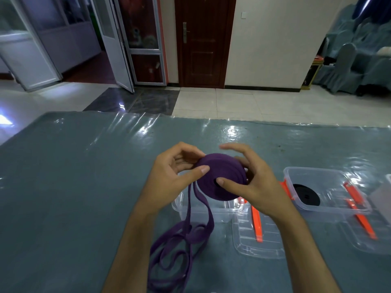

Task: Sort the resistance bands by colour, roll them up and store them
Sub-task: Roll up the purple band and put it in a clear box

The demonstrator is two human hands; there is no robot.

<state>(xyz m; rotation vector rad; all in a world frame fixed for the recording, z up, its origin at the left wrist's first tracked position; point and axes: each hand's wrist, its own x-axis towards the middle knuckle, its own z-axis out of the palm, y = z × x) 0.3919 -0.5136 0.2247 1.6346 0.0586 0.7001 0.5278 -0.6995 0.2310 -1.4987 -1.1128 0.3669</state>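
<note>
Purple fabric resistance band (220,176), partly wound into a disc-shaped roll, gripped between left hand (175,176) and right hand (251,182) above a clear plastic box (201,208); flat face toward the camera, loose tail trailing down onto the grey-blue table (63,187).

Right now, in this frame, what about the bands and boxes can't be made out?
Head view only:
- Near clear box: contents hidden behind the purple roll and both hands, left and right.
- Loose purple tail: its end is cut off by the bottom edge.
- Something pale beside the far box: cut by the right edge, unidentifiable.
- Black roll: too dark to tell layers.
</note>
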